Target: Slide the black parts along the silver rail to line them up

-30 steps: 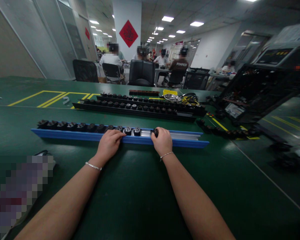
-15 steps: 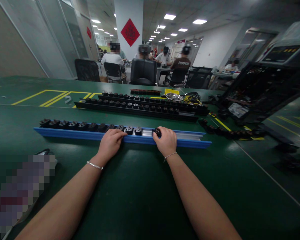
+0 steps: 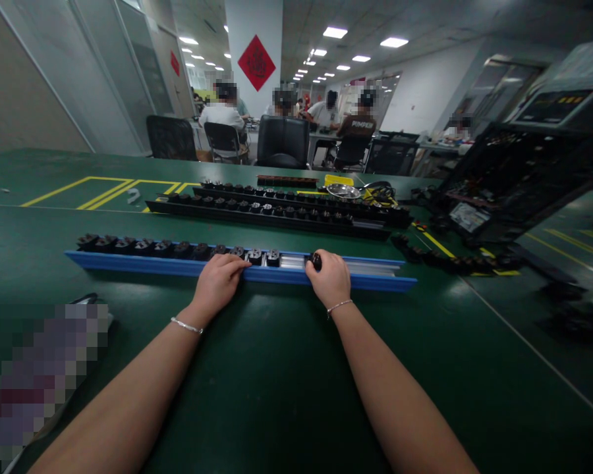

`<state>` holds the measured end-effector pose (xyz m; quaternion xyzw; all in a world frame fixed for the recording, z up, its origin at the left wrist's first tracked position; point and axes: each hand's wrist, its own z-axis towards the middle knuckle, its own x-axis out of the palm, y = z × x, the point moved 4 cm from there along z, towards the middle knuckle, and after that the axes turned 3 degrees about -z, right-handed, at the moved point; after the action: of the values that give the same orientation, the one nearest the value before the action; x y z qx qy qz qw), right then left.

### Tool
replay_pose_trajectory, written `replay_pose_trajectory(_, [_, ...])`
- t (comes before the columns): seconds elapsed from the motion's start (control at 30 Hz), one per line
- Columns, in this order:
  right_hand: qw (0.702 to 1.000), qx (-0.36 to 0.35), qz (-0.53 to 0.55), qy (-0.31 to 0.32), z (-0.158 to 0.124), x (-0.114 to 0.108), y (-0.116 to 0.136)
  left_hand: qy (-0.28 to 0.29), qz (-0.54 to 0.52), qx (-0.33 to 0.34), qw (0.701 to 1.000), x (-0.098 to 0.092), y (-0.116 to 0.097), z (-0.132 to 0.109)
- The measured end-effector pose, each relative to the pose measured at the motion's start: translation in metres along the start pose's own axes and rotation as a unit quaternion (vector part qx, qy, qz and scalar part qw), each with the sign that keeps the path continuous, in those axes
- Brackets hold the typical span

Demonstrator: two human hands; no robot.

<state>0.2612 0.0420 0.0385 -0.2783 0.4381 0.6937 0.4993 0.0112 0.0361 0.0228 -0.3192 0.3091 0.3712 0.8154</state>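
Observation:
A long blue rail lies across the green table in front of me, its left half filled with a row of black socket modules. My left hand rests curled on the rail's front edge, fingertips against the last modules in the row. My right hand is closed on a small black module sitting in the rail's bare metal channel, a short gap to the right of the row.
Two black rails full of modules lie further back. A metal bowl and yellow tray sit behind them. Loose black modules trail to the right, near a dark machine. People sit at desks in the distance.
My right hand, with the black module, has shifted slightly to the right along the rail. The left hand has stayed in place.

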Motion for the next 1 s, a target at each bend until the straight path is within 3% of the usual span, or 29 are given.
replay_pose_trajectory(1.0, [1.000,0.014,0.003,0.002,0.001,-0.004,-0.010,0.004,-0.001,0.006,1.000,0.000,0.000,0.000])
